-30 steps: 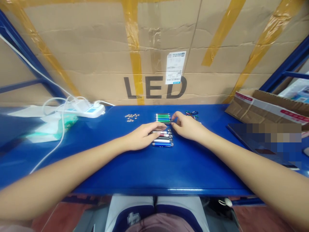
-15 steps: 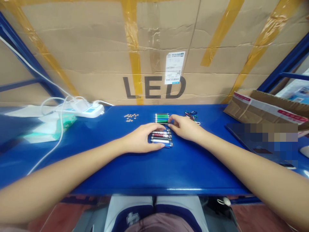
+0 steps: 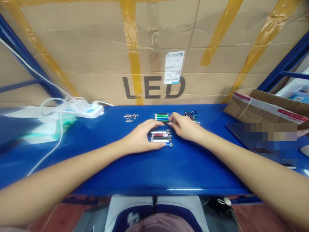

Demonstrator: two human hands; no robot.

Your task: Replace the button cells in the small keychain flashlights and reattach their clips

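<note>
A row of several small metal tubes with silver end caps (image 3: 160,136), in red, black, white and blue, lies side by side on the blue table. My left hand (image 3: 140,137) arches around their left side, thumb and fingers spread, the thumb by the blue tube nearest me. Its index finger reaches up to a thin dark tube (image 3: 166,121). My right hand (image 3: 182,125) pinches the right end of that dark tube. Just behind lie several slim green and blue tubes (image 3: 161,116), partly covered by the right fingertips.
Several small silver discs (image 3: 130,117) lie left of the tubes. Coloured carabiners (image 3: 190,114) sit behind my right hand. A white power strip (image 3: 93,111) with cables is at left, an open cardboard box (image 3: 263,109) at right. A large carton (image 3: 101,58) stands behind the table.
My left index finger has moved away from the capped tubes, up to the dark tube, and the gap between its fingers and thumb has widened. The right hand has shifted slightly away from me.
</note>
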